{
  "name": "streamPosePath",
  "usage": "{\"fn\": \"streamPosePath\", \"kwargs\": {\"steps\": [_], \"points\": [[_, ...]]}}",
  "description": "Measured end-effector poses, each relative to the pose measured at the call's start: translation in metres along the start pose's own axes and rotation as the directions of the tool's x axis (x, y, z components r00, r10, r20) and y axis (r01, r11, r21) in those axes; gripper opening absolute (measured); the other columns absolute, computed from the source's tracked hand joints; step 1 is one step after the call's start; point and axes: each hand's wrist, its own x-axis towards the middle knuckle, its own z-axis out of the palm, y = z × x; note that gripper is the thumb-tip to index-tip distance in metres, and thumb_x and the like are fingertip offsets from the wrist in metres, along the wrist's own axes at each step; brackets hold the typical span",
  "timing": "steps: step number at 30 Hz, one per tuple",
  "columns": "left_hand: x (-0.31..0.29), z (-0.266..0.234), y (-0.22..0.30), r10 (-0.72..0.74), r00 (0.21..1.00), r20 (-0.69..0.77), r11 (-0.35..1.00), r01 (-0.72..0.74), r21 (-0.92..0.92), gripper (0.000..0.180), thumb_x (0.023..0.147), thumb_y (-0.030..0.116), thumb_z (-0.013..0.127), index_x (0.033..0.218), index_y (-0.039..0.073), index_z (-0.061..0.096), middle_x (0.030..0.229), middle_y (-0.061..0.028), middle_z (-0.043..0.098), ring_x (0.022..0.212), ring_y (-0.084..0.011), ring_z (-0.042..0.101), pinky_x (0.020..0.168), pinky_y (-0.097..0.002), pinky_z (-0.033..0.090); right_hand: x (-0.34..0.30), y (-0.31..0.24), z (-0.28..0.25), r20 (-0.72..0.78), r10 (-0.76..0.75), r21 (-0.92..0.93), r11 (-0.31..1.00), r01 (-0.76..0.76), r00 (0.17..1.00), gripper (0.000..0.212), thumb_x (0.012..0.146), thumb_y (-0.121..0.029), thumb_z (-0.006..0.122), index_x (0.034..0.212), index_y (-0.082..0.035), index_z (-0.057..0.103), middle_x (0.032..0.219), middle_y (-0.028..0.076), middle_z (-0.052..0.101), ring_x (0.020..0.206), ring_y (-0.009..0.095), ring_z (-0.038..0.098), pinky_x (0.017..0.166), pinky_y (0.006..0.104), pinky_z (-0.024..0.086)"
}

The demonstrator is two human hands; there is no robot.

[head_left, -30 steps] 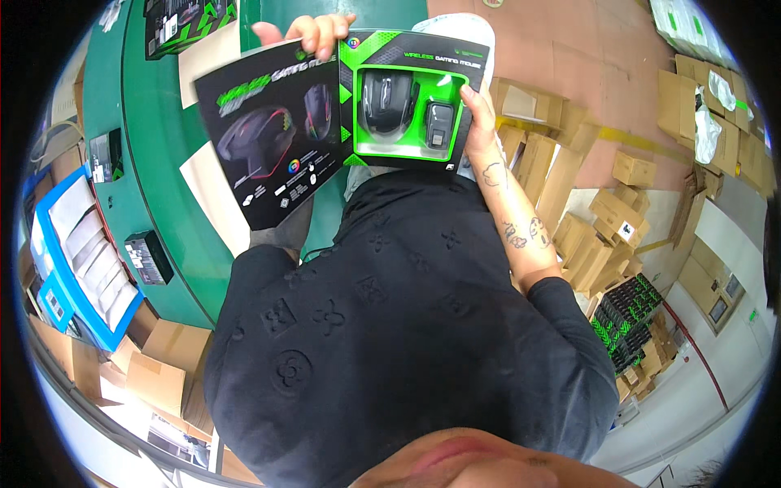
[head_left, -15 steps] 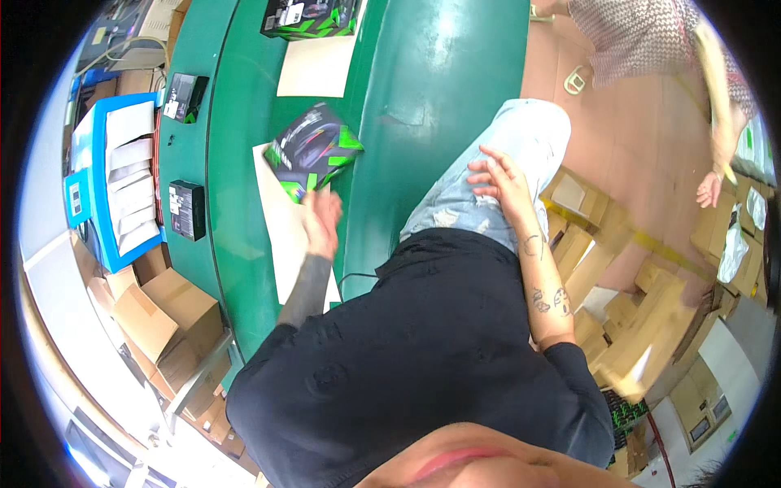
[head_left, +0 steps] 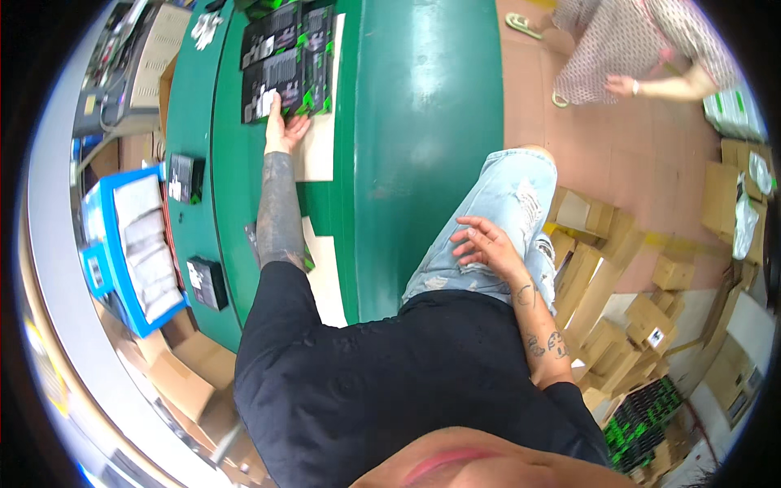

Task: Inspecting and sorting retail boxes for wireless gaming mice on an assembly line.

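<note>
My left hand (head_left: 286, 132) reaches to the near end of several black and green printed boxes (head_left: 272, 83) grouped on the green table. Its thumb lies over the front box's near edge, while the other fingers point rightward, apart and not closed round it. Another dark box (head_left: 252, 234) lies mostly hidden beneath my left forearm, on a pale sheet (head_left: 327, 276). Over my jeans, my right hand (head_left: 486, 246) hovers with loosely bent, separated fingers and nothing in them.
Two small black boxes (head_left: 207, 283) stand along the table's left side. Beyond them are a blue bin (head_left: 106, 236) with white packets and an open carton (head_left: 183, 382). Cartons (head_left: 602, 350) pile up at right. Another person's hand (head_left: 622, 85) shows at upper right.
My left hand has left the box on the pale sheet and moved farther forward to the grouped boxes. That box now lies under my forearm. The other person has shifted left.
</note>
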Motion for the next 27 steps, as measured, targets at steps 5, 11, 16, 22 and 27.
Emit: {"fn": "streamPosePath", "kwargs": {"steps": [5, 11, 16, 22, 27], "points": [[-0.001, 0.011, -0.018, 0.080, 0.992, 0.093, 0.994, -0.072, -0.087, 0.025, 0.074, 0.029, 0.070, 0.091, 0.015, 0.059, 0.076, 0.0002, 0.054, 0.064, -0.0131, 0.054, 0.063, -0.0315, 0.053, 0.004, -0.017, -0.009, 0.148, 0.062, 0.259, 0.961, -0.099, 0.987, 0.039, 0.091, -0.027, 0.045, 0.122, -0.005, 0.039, 0.102, 0.011, 0.056, 0.084, 0.019, 0.059, 0.071, 0.0312, 0.051], [-0.021, -0.025, -0.030, 0.086, 0.996, -0.020, 0.993, -0.088, -0.078, 0.024, 0.074, 0.025, 0.069, 0.090, 0.012, 0.057, 0.080, -0.0006, 0.059, 0.063, -0.0119, 0.055, 0.053, -0.0246, 0.049, 0.025, -0.035, 0.005, 0.243, 0.097, 0.266, 0.950, -0.162, 0.965, 0.036, 0.091, -0.029, 0.044, 0.119, -0.006, 0.040, 0.099, 0.010, 0.056, 0.088, 0.020, 0.058, 0.074, 0.0323, 0.050], [-0.073, -0.016, -0.070, 0.181, 0.971, 0.157, 0.905, -0.102, -0.413, 0.025, 0.076, 0.019, 0.065, 0.095, 0.008, 0.055, 0.088, -0.0044, 0.062, 0.075, -0.0175, 0.061, 0.067, -0.0312, 0.052, 0.027, -0.040, 0.001, 0.234, 0.050, 0.324, 0.938, -0.126, 0.971, 0.036, 0.093, -0.029, 0.040, 0.119, -0.005, 0.039, 0.100, 0.013, 0.055, 0.089, 0.022, 0.058, 0.076, 0.0347, 0.049], [-0.161, 0.004, -0.137, 0.296, 0.869, 0.396, 0.920, -0.148, -0.364, 0.050, 0.066, -0.010, 0.062, 0.113, 0.004, 0.050, 0.106, -0.0082, 0.056, 0.099, -0.0221, 0.053, 0.092, -0.0380, 0.039, 0.027, -0.031, -0.001, 0.179, -0.066, 0.449, 0.893, -0.022, 0.982, 0.058, 0.090, -0.046, 0.034, 0.131, -0.005, 0.025, 0.113, 0.018, 0.050, 0.097, 0.029, 0.056, 0.082, 0.0402, 0.047], [-0.220, 0.064, -0.103, 0.470, 0.125, 0.874, 0.130, -0.989, 0.071, 0.038, 0.065, -0.006, 0.056, 0.099, 0.009, 0.059, 0.128, -0.0147, 0.041, 0.121, -0.0326, 0.037, 0.097, -0.0375, 0.035, 0.025, -0.027, 0.004, -0.028, -0.319, 0.559, 0.781, 0.279, 0.948, 0.069, 0.084, -0.038, 0.049, 0.137, -0.006, 0.019, 0.123, 0.015, 0.043, 0.106, 0.023, 0.049, 0.091, 0.0322, 0.039]]}}
